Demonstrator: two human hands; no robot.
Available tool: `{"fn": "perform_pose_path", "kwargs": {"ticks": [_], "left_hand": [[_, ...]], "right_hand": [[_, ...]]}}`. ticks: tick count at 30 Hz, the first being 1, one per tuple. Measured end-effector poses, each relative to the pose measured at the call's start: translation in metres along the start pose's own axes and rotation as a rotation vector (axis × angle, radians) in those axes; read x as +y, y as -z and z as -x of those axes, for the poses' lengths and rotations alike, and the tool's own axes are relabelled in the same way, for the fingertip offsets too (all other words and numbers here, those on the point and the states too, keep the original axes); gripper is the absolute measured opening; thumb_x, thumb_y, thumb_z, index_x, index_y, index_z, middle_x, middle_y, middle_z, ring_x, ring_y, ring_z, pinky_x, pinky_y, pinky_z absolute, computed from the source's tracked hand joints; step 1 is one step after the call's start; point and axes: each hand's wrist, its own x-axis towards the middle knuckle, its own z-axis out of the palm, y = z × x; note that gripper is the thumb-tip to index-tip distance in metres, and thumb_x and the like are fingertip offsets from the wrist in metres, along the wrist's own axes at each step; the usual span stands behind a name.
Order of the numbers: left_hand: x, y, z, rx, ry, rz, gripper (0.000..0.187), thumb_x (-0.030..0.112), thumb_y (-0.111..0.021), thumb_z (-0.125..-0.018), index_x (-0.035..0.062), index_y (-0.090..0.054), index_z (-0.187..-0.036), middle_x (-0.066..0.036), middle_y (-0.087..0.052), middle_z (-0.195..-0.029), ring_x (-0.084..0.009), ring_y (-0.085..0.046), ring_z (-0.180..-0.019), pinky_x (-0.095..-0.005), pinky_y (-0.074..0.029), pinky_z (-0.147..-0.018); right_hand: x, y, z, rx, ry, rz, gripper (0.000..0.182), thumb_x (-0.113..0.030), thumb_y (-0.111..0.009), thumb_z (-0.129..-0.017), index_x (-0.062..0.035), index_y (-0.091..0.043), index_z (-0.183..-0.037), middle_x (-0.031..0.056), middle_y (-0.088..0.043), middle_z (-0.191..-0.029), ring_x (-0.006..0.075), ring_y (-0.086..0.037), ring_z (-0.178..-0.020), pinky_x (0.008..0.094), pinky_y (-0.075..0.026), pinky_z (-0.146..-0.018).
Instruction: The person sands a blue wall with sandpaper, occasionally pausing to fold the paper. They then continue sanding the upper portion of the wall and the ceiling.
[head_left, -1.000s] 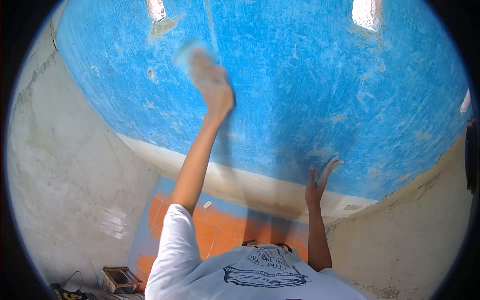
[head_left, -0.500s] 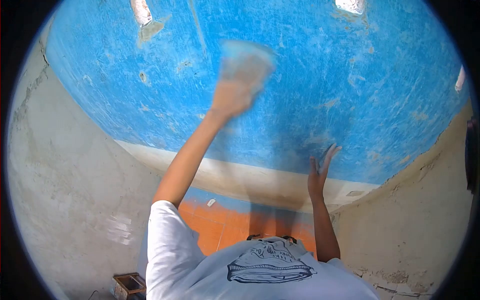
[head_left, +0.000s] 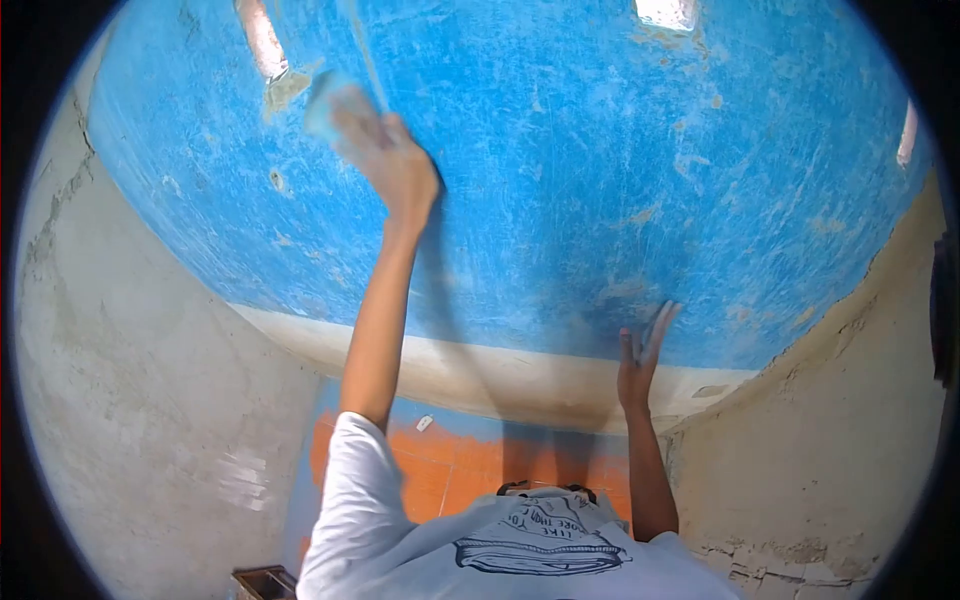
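A: Item one, left hand (head_left: pixel 392 165)?
B: Raised high on an outstretched arm, blurred. It is closed over a pale sanding pad (head_left: pixel 326 103) and presses it flat to the blue wall (head_left: pixel 600 160). The pad sticks out above and to the left of the fingers; its exact make is too smeared to tell.

A: Item two, right hand (head_left: pixel 640 362)?
B: Lower down and well apart from the left. Open, holding nothing, fingers spread and pointing up, palm laid against the blue wall just above the pale band (head_left: pixel 470 365).

A: Around the left hand?
B: Worn, scratched blue paint on all sides. Just to the left of the pad, a patch of bare plaster (head_left: pixel 283 88) where paint has come off. Above that, a bright opening (head_left: pixel 258 35) in the wall. A second bright opening (head_left: pixel 665 12) lies far to the right, near the top edge.

A: Below the right hand?
B: The pale band along the wall's foot, then an orange tiled floor (head_left: pixel 455 470). Nearest the camera, the person's white printed shirt (head_left: pixel 520 550).

A: Further out?
B: Grey rough wall (head_left: pixel 130 400) to the left of both hands, and rough plaster (head_left: pixel 830 450) to the right. A small box (head_left: pixel 262 583) on the floor at the lower left, partly cut off.
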Motion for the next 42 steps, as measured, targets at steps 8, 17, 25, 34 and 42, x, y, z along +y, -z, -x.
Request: {"fn": "perform_pose_path", "kwargs": {"ticks": [8, 17, 25, 34, 42], "left_hand": [[0.044, 0.020, 0.054, -0.658, -0.619, -0.301, 0.059, 0.027, -0.041, -0.104, 0.0046, -0.027, -0.157, -0.025, -0.017, -0.164, -0.0416, -0.012, -0.152, -0.0649, -0.002, -0.119], [0.057, 0.004, 0.102, -0.818, -0.606, -0.007, 0.062, 0.027, -0.056, -0.094, 0.0075, -0.041, -0.151, -0.031, -0.035, -0.154, -0.0471, -0.032, -0.144, -0.0578, -0.022, -0.118], [0.103, -0.014, 0.145, -0.715, -0.462, -0.151, 0.060, 0.031, -0.050, -0.098, 0.0026, -0.040, -0.151, -0.026, -0.031, -0.158, -0.0426, -0.024, -0.149, -0.0547, -0.015, -0.121], [0.135, -0.029, 0.141, -0.428, -0.221, -0.098, 0.060, 0.029, -0.036, -0.105, -0.0005, -0.025, -0.156, -0.028, -0.022, -0.161, -0.0438, -0.017, -0.150, -0.0553, -0.008, -0.122], [0.119, -0.052, 0.137, 0.001, 0.180, 0.090, 0.057, 0.026, -0.036, -0.105, -0.0069, -0.032, -0.151, -0.028, -0.022, -0.161, -0.0430, -0.011, -0.151, -0.0558, -0.001, -0.122]], "right_hand": [[0.001, 0.028, -0.031, 0.213, 0.029, 0.185, 0.076, -0.034, -0.046, -0.107, -0.0086, 0.001, -0.161, 0.0114, 0.012, -0.168, 0.0301, 0.005, -0.155, 0.0459, -0.007, -0.124], [0.008, 0.042, -0.035, 0.234, 0.036, 0.058, 0.070, -0.028, -0.041, -0.109, -0.0114, 0.002, -0.162, 0.0099, 0.012, -0.168, 0.0289, 0.004, -0.155, 0.0453, -0.012, -0.124], [0.025, 0.068, -0.031, 0.223, -0.035, 0.071, 0.075, -0.038, -0.042, -0.108, -0.0069, 0.001, -0.161, 0.0135, 0.006, -0.168, 0.0277, 0.004, -0.155, 0.0429, -0.006, -0.124], [0.083, 0.125, -0.023, 0.153, -0.206, -0.084, 0.074, -0.029, -0.044, -0.108, -0.0158, 0.006, -0.161, 0.0073, 0.012, -0.168, 0.0246, 0.006, -0.155, 0.0431, -0.008, -0.125], [0.067, 0.139, -0.024, 0.036, -0.236, -0.174, 0.078, -0.026, -0.047, -0.106, -0.0202, 0.007, -0.161, 0.0034, 0.018, -0.168, 0.0227, 0.011, -0.155, 0.0437, -0.006, -0.125]]}}
